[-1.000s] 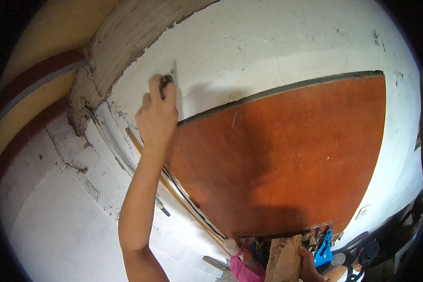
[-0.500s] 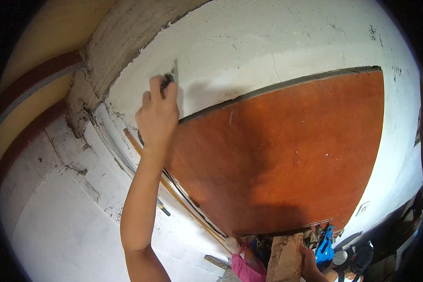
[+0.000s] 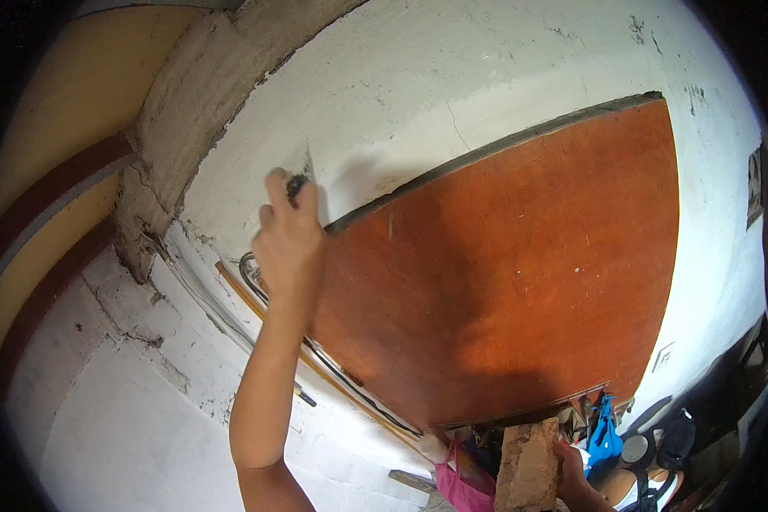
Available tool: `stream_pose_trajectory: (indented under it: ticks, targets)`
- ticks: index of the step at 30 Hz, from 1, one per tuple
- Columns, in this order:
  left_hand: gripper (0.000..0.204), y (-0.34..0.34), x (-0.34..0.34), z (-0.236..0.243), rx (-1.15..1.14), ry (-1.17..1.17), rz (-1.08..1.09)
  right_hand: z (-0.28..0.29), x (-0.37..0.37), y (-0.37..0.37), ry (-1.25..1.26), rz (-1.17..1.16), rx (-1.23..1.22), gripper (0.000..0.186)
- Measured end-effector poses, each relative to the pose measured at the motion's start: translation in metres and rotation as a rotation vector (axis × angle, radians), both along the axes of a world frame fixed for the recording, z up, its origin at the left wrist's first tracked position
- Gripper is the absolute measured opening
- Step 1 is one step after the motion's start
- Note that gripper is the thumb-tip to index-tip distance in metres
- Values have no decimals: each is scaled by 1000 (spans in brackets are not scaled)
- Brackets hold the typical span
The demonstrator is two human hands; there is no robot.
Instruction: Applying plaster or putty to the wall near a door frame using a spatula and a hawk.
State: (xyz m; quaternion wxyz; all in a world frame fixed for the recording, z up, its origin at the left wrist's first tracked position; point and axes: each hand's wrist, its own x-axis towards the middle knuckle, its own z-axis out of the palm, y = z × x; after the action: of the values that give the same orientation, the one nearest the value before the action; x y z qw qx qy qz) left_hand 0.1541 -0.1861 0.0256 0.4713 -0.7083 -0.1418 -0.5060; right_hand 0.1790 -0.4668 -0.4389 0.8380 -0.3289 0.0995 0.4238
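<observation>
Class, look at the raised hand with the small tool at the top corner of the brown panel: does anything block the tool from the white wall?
Nothing visible does. The left hand holds the small tool right at the white wall, beside the brown panel corner.

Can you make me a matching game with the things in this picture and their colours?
Things:
1. big wooden board
2. wall above the board
3. bag near the bottom
4. cloth at the bottom

Colours:
A. blue
B. pink
C. reddish orange
D. white

Pairs: 1-C, 2-D, 3-A, 4-B
</observation>
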Motion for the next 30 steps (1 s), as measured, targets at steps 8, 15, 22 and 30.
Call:
stream_pose_trajectory:
  ticks: [8,15,22,30]
  targets:
    - [9,7,20,42,23,-102,-49,-1,3,-2,-32,41,15,36]
    - [4,-1,22,-20,-14,61,-12,7,0,-4,43,-27,31,35]
    - [17,-7,14,21,-31,-100,-66,11,2,-6,18,2,-8,37]
    - [6,-7,10,-13,-51,114,72,2,-1,-11,24,28,47,39]
